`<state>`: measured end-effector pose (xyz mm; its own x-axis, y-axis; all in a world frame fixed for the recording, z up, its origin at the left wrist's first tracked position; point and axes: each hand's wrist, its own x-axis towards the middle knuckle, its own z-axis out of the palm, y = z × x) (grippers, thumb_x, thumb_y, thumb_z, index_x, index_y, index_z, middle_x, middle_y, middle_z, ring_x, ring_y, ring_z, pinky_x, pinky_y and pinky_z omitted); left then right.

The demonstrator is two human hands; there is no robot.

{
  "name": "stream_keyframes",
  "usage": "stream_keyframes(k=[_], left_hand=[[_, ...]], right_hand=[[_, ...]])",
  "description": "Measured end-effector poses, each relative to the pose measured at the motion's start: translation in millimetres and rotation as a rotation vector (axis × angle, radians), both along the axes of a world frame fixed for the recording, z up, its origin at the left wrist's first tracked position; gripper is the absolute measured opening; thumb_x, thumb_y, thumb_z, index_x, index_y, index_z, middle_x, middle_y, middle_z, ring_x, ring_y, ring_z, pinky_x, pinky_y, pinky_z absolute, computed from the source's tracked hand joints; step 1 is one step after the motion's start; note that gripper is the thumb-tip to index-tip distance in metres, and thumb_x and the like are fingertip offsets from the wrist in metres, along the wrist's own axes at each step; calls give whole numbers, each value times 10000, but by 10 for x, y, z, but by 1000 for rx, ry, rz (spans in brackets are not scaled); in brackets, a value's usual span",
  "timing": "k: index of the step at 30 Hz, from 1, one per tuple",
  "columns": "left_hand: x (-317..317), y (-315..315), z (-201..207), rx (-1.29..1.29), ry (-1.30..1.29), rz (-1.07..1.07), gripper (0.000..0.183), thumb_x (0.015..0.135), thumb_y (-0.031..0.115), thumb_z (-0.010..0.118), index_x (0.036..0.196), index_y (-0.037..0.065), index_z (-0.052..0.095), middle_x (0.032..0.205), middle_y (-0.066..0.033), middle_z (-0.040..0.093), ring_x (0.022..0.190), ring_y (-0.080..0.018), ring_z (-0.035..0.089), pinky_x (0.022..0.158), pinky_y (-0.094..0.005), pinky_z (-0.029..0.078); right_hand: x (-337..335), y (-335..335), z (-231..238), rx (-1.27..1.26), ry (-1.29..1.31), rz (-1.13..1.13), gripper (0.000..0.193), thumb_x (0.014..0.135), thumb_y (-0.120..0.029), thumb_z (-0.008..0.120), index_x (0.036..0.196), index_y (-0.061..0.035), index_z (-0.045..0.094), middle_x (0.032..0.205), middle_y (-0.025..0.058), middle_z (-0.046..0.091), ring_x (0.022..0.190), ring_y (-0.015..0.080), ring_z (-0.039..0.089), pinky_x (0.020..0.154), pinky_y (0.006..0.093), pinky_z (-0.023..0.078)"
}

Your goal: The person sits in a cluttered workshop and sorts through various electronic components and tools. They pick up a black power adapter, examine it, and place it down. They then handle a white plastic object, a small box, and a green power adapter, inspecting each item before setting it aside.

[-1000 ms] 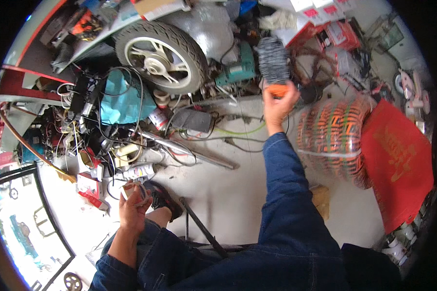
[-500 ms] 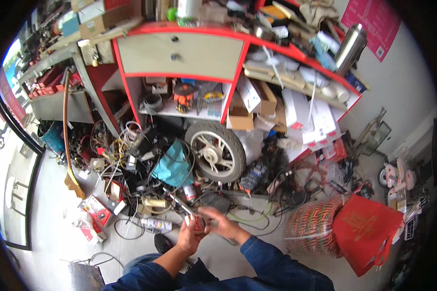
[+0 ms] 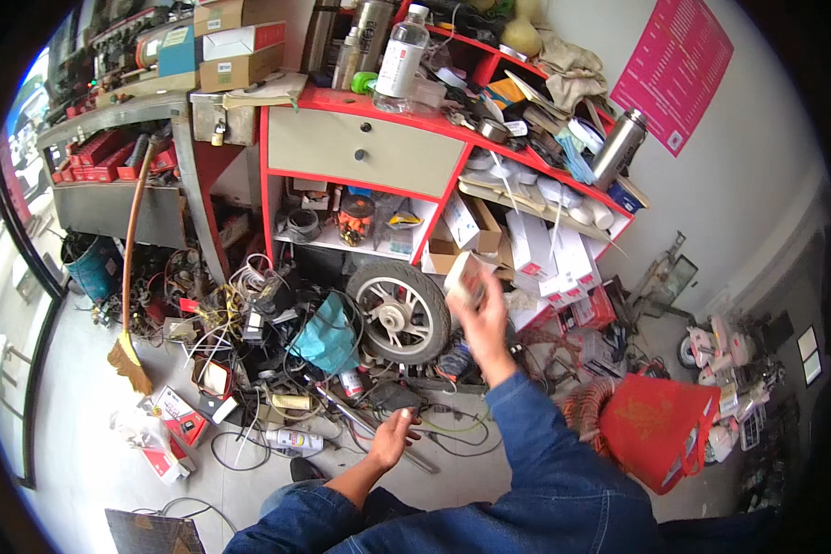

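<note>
My right hand [image 3: 489, 319] is raised in front of the lower shelves, its fingers closed around a small whitish box [image 3: 465, 275] with some red on it. Much of that box is covered by the fingers. Lower down, my left hand [image 3: 392, 440] hangs with thumb up and fingers loosely apart, and nothing shows in it. A thin metal tube [image 3: 422, 460] passes behind the left hand at a slant. Beyond the hands, a spoked wheel with a black tyre [image 3: 440, 314] leans against the red-edged cabinet [image 3: 365, 148].
Cables, a turquoise bag [image 3: 328, 334] and a spray can [image 3: 295, 439] litter the floor. A broom [image 3: 129, 277] leans at left. White boxes [image 3: 535, 249] crowd the shelf at right. A red bag [image 3: 660, 429] stands near right; a clear bottle [image 3: 402, 60] tops the cabinet.
My hands were close together around a small red-and-white item. Now they are apart: the right has risen forward with the box, while the left stays low, its fingers loosened. The view has shifted.
</note>
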<state>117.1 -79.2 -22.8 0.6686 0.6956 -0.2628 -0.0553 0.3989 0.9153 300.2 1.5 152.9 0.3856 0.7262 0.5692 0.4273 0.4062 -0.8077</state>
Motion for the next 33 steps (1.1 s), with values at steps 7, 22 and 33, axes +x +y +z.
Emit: stream_keyframes(k=[7,22,33], left_hand=[[32,-85,125,529,253,-281,483,924,421,384,1261,75,411,1064,-207,597,985,-362,572,847,-402,448],[60,-117,-106,556,368,-356,486,935,417,368,1274,71,407,900,-180,624,829,-329,611,763,-385,471],[60,-123,-32,550,433,-455,487,934,446,324,1270,102,403,1041,-199,601,999,-368,553,869,-420,435]], right_hand=[[918,390,273,-61,337,-172,507,774,-180,694,1204,2,497,1126,60,557,1003,141,520,885,265,386],[2823,1524,436,-168,-688,-813,541,662,-181,734,1161,-66,558,1039,163,596,1034,335,492,904,396,392],[2952,1451,471,-174,-781,-783,332,780,-211,647,1075,-67,590,904,215,611,849,377,576,763,427,446]])
